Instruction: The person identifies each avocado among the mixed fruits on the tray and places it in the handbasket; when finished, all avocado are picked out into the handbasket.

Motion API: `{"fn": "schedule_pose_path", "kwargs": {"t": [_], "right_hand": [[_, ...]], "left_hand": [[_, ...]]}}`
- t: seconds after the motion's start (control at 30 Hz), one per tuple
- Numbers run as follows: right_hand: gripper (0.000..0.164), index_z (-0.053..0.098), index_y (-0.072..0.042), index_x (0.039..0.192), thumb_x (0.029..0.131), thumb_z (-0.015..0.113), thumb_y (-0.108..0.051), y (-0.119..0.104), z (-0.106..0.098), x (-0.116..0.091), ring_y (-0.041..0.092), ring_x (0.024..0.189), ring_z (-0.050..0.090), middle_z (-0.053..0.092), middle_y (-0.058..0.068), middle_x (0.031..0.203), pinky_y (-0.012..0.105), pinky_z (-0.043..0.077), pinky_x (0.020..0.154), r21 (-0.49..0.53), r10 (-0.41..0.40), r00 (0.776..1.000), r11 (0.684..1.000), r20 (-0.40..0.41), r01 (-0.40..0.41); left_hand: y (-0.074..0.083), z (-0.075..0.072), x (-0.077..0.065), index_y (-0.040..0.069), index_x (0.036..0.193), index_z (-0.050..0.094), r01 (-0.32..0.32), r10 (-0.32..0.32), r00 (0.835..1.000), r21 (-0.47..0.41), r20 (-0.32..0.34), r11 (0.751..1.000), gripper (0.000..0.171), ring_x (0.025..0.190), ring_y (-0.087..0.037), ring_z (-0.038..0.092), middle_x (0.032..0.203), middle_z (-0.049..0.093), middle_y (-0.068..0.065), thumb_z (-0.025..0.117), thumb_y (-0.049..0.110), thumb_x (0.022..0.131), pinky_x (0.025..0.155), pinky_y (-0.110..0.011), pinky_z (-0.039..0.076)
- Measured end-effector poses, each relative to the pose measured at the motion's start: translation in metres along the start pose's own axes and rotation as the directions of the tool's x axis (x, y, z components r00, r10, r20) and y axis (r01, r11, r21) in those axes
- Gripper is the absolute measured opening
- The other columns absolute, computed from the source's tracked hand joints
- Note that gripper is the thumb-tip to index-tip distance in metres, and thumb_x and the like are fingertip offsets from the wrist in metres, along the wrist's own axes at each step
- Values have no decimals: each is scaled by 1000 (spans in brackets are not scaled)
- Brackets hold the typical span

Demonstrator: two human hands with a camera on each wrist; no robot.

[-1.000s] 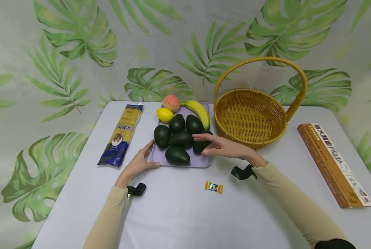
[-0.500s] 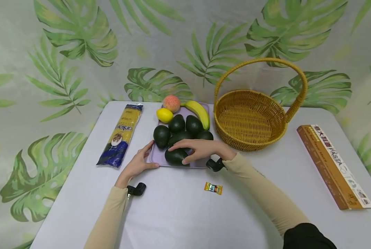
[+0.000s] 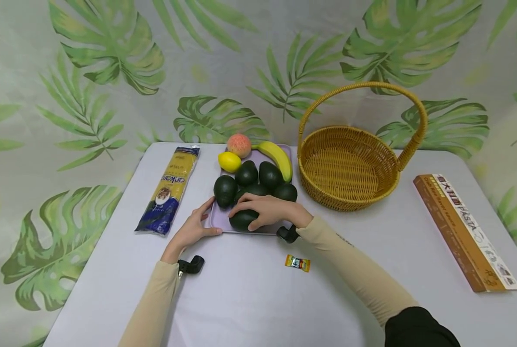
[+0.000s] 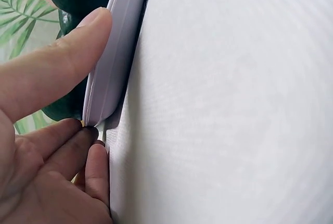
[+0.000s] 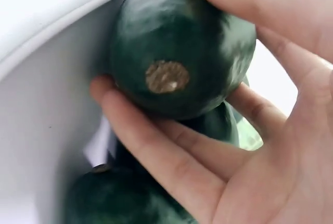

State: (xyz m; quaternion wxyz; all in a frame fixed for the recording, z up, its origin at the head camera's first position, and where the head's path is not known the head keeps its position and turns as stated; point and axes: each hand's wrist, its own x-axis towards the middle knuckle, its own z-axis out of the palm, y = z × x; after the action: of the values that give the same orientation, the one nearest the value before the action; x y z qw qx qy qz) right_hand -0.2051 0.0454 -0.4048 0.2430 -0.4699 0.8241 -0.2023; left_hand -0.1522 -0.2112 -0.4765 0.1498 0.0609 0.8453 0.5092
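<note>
A dark green avocado [image 3: 241,220] lies at the front of a lilac tray [image 3: 217,219], among several other avocados [image 3: 225,191]. My right hand [image 3: 269,212] grips it from above, fingers on the far side and thumb on the near side. In the right wrist view, the avocado's [image 5: 171,36] brown stem end faces the camera between thumb and fingers. At the tray's front left corner, my left hand [image 3: 191,232] holds the rim. The left wrist view has that thumb [image 4: 67,62] along one tray wall [image 4: 115,52] and the fingers at the corner.
A lemon [image 3: 230,162], a peach [image 3: 239,145] and a banana [image 3: 278,158] lie at the tray's back. To its right stands a wicker basket [image 3: 347,202] with a tall handle. Pasta packages [image 3: 167,190] flank the table's sides; a candy [image 3: 297,263] lies in front.
My right hand has moved left from over the tray's right side to the front avocado and taken hold of it. My left hand has stayed at the tray corner.
</note>
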Motion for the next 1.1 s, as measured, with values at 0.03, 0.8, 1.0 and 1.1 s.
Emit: {"fn": "schedule_pose_path", "kwargs": {"t": [0.03,0.8,1.0,1.1], "right_hand": [[51,54,-27,135,88,68,-15,2,0,-2,17,118,45,42,-1,134,37,38,98,21,-7,1000,1000,-15,7],[54,44,-18,142,92,63,-15,63,-65,-133,28,119,43,39,3,143,42,40,94,588,167,946,808,-278,30],[54,42,-16,144,94,61,-13,87,-77,-160,26,126,36,35,6,144,43,40,93,627,304,894,778,-328,-34],[55,40,-18,144,94,60,-13,96,-82,-168,27,117,45,32,7,145,41,45,85,659,355,878,750,-321,-63]], "left_hand": [[0,0,0,13,154,18,-1,1,1000,1,-1,1000,98,133,-47,28,156,18,-18,80,17,79,108,-54,25],[2,1,-3,6,153,20,-23,23,1000,-4,-14,1000,93,131,-47,30,153,19,-23,78,12,80,107,-52,27],[4,1,-6,5,153,20,-34,34,999,15,-12,999,91,129,-45,32,153,20,-22,76,12,82,107,-53,27],[5,2,-7,6,153,21,-28,29,999,31,-17,999,90,127,-44,34,152,24,-23,76,14,82,105,-54,29]]}}
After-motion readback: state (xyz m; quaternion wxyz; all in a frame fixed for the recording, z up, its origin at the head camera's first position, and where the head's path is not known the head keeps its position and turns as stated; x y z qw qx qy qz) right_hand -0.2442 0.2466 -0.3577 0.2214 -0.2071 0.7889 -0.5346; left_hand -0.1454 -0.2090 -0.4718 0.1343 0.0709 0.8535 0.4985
